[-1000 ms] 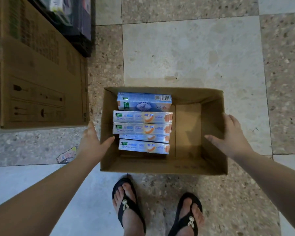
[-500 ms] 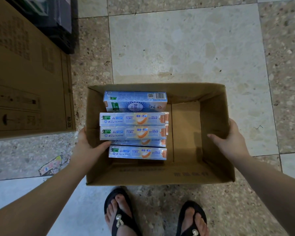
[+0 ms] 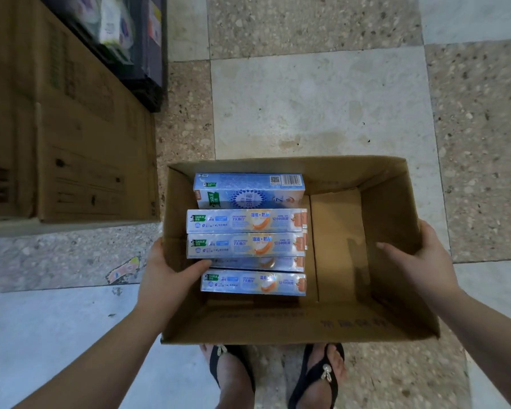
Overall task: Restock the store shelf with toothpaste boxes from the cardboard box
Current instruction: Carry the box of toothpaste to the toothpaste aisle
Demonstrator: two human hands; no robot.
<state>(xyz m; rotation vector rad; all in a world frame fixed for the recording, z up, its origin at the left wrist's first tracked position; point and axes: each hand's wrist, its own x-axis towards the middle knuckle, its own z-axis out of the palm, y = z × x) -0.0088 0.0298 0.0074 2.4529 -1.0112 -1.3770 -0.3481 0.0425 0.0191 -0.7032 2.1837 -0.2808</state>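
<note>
Several long blue-and-white toothpaste boxes point(image 3: 247, 231) with orange print lie flat, stacked side by side in the left half of an open brown cardboard box point(image 3: 292, 326), one darker blue box at the far end. The left hand point(image 3: 168, 273) grips the box's left wall, thumb curled inside against the toothpaste boxes, while the right hand point(image 3: 422, 258) grips the right wall the same way, its other fingers hidden outside. Below lie a speckled tiled floor point(image 3: 322, 113) and feet in black flip-flop sandals point(image 3: 316, 376), with large closed brown cartons point(image 3: 80, 160) to the left.
</note>
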